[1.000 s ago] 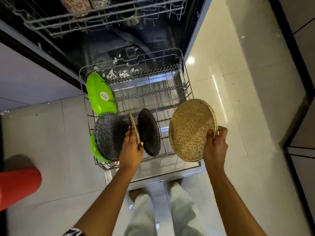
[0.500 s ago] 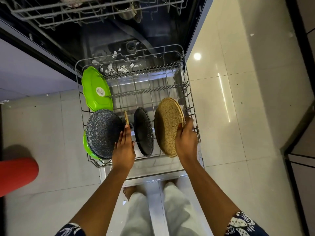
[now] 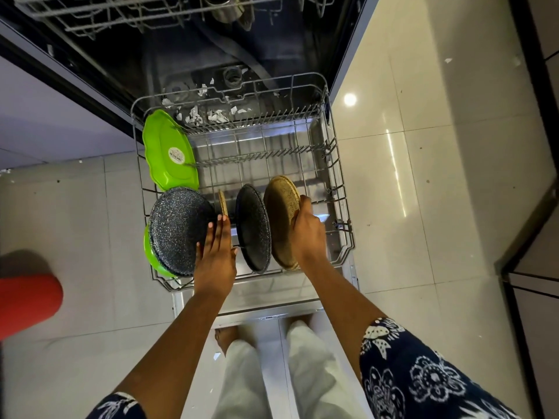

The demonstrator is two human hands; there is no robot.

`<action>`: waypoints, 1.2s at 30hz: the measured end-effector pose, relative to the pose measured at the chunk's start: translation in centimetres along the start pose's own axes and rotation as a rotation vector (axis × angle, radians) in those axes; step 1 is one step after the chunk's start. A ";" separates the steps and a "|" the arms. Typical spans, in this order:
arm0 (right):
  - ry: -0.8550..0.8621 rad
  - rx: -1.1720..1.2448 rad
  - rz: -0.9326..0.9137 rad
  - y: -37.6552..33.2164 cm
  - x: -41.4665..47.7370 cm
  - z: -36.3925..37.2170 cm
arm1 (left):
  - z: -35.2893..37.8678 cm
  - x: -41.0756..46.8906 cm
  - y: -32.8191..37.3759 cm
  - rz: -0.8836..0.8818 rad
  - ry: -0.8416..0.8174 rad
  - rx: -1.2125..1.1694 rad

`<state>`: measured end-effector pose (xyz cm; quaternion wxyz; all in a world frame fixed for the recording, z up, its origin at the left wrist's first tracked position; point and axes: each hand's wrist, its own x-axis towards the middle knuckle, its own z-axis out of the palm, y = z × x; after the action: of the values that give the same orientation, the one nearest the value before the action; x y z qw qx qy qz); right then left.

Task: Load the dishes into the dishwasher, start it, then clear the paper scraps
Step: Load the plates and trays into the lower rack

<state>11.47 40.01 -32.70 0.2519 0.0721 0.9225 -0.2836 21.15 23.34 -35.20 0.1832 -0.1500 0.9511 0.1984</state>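
Observation:
The lower dishwasher rack point(image 3: 341, 189) is pulled out over the open door. Standing on edge in its near row are a dark speckled plate point(image 3: 178, 228), a thin tan plate point(image 3: 223, 202), a second dark plate point(image 3: 253, 228) and a tan speckled plate point(image 3: 281, 213). My right hand point(image 3: 307, 234) grips the tan speckled plate's right rim as it sits among the tines. My left hand point(image 3: 216, 255) rests flat on the thin tan plate, fingers straight. A green platter point(image 3: 169, 152) stands at the rack's left, and a green dish point(image 3: 151, 252) sits behind the dark plate. White paper scraps point(image 3: 211, 114) lie on the tub floor.
The upper rack point(image 3: 121, 16) holds cups and a metal vessel at the top edge. A red object point(image 3: 27, 303) lies on the floor at the left. Glossy floor tiles stretch to the right, with dark cabinet fronts point(image 3: 532, 207) beyond. My feet stand below the door edge.
My right hand has carried the tan speckled plate from outside the rack's right side leftward and set it on edge beside the second dark plate. My left hand has stayed on the thin plate.

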 end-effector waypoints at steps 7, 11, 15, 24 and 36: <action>-0.128 -0.061 0.005 -0.3 2.7 1.4 | 0.3 -0.1 -0.6 0.021 -0.007 0.008; -0.125 -0.049 0.007 -0.1 3.1 1.8 | 0.6 0.1 -0.4 0.026 0.016 0.002; -0.179 -0.012 0.056 0.6 1.4 2.4 | 0.8 -0.1 -0.4 0.027 0.031 -0.006; -0.143 -0.054 0.028 -0.3 0.5 1.2 | -0.9 0.1 -0.1 0.004 -0.040 0.014; -0.051 -0.345 -0.319 -15.3 -9.7 -6.1 | -21.2 -5.9 -3.0 -0.041 0.172 -0.315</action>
<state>13.03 30.83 -15.97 0.2358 -0.1260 0.9502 -0.1599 21.31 12.84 -15.67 0.0795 -0.2128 0.9170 0.3278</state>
